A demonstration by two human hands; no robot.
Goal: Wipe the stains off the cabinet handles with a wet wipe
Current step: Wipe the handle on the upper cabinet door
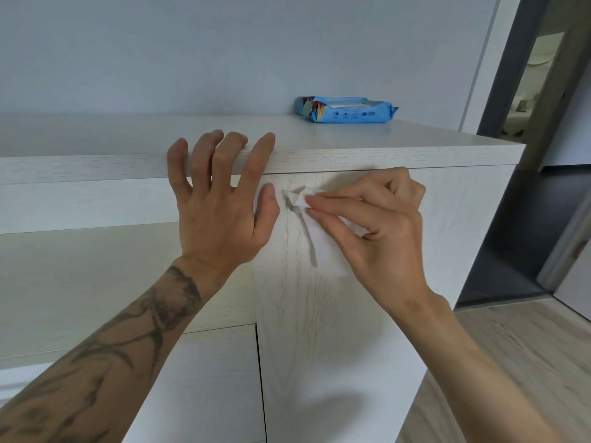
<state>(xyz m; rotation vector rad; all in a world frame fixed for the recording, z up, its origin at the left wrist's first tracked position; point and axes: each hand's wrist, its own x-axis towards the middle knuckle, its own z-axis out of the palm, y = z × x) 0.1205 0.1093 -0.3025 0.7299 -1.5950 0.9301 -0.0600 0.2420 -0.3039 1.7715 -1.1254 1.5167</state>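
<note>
One wipe in right hand; pack lettering illegible.

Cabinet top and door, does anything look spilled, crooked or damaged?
Nothing stands out. The wipes pack lies flat on the cabinet top, and the right hand pinches a wet wipe against the door.

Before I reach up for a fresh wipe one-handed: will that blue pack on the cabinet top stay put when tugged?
Probably not: the blue pack lies flat on the smooth cabinet top, so it would likely slide. Its crinkled film ends suggest it squashes rather than stays stiff. Tipping seems unlikely.
</note>
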